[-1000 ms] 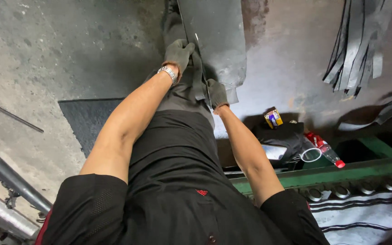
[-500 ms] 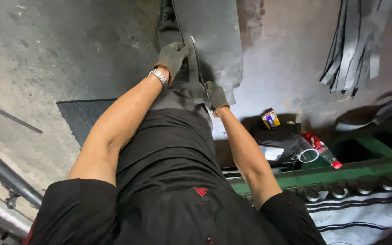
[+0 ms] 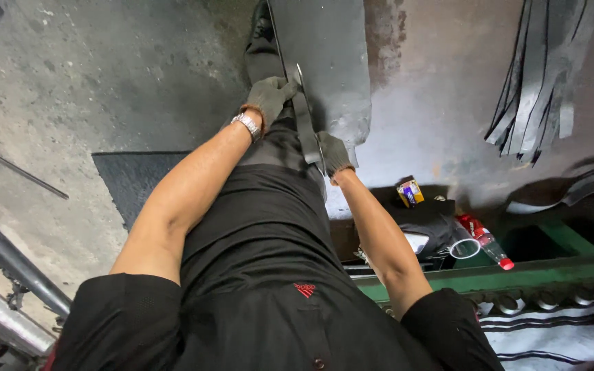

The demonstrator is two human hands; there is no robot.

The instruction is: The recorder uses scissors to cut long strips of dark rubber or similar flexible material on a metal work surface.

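Head view, looking straight down my own body: stained grey concrete floor (image 3: 91,82) fills most of the frame, with a dark rubber mat (image 3: 128,178) lying on it at my left. Next in size, a broad grey sheet-metal panel (image 3: 331,62) stands just ahead of my legs, its long edge running up and out of frame. At right sits a green steel frame (image 3: 489,275) with a row of rollers, and above it a bundle of dark metal strips (image 3: 537,75) leans against the floor's far side.

Along the panel's left edge lies a narrow dark metal strip (image 3: 304,124), running between both my hands. My left hand (image 3: 269,96), in a grey knit glove with a silver wristwatch (image 3: 247,125) below it, is clenched on the strip's upper part. My right hand (image 3: 333,152), gloved likewise, is closed round the strip's lower end, as far as I can judge from this angle.

Smallest, near the frame: a clear plastic bottle with a red cap (image 3: 493,249) and a small yellow-and-purple box (image 3: 410,192).
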